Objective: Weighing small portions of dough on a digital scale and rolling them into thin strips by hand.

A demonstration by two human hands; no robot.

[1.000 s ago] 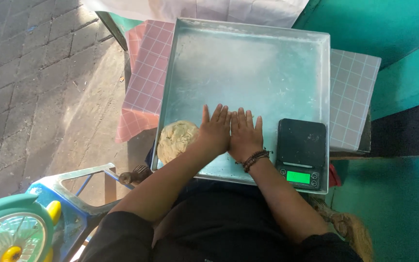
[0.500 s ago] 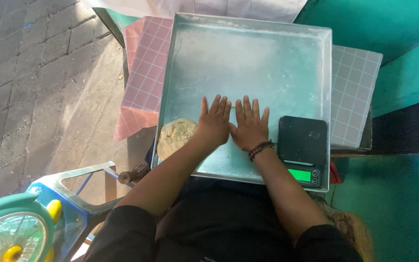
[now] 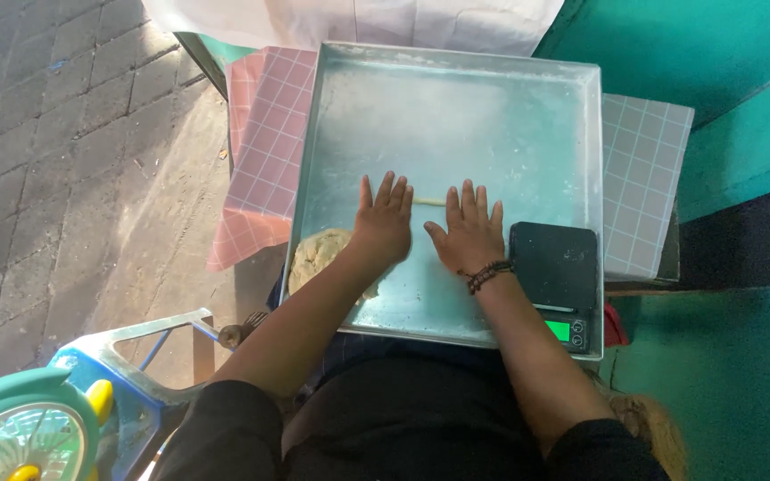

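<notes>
Doughy rope (image 3: 430,202) on the metal tray (image 3: 456,116) feels soft, light and tears easily; my left hand (image 3: 383,223) and right hand (image 3: 467,236) lie flat and open over it, rolling gently from its middle.

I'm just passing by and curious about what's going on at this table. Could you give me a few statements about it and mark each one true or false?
1. Both hands lie flat, fingers spread, on a thin strip of dough in the metal tray. True: the left hand and the right hand press on it side by side.
2. The big lump of dough sits at the tray's far right corner. False: it lies at the near left edge, beside the left forearm.
3. A black digital scale stands in the tray's near right corner. True.
4. The scale's display is dark. False: it glows green.
5. The right wrist wears a beaded bracelet. True.
</notes>
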